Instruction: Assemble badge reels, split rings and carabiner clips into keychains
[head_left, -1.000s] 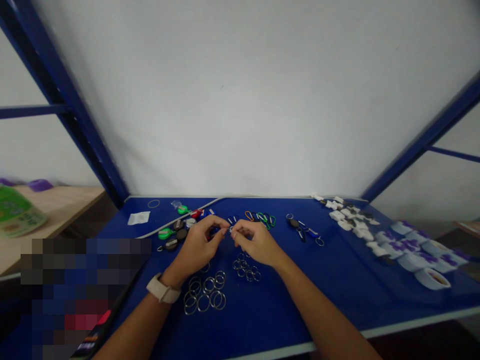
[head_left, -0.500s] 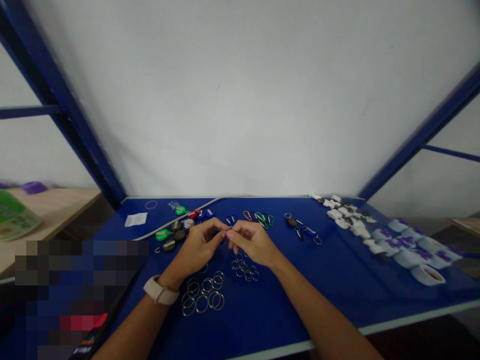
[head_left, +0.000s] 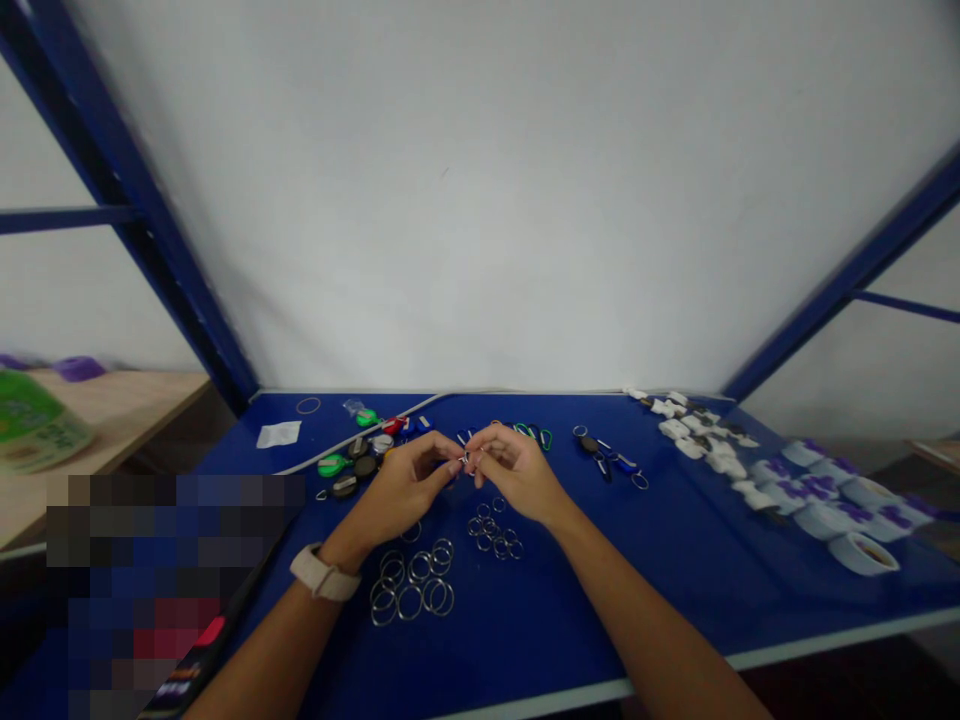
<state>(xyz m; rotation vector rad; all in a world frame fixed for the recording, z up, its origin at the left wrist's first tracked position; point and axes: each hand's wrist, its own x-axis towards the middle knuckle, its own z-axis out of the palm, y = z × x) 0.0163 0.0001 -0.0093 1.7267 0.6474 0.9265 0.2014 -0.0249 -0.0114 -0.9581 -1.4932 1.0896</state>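
Head view: our left hand [head_left: 409,482] and right hand [head_left: 521,478] together pinch one small, silvery, ring-like metal piece [head_left: 466,459]; too slack grip could drop it.

- A broad grey-white panel [head_left: 480,220] rises behind the work surface, smooth apart from one small dark mark [head_left: 445,172].
- Blue posts, the left one [head_left: 191,290] and the right one [head_left: 832,292], slant along its sides, each joined by a thinner blue crossbar.
- The blue tabletop [head_left: 675,560] meets the panel's foot and has a pale front edging [head_left: 825,640].
- At left stands a light wooden table [head_left: 142,398]; at far right, part of another wooden surface [head_left: 934,454] shows.
- Pale wall [head_left: 82,290] appears beyond the frame.
- Soft light brightens the panel's middle; the space beneath the tabletop is too dark to read.
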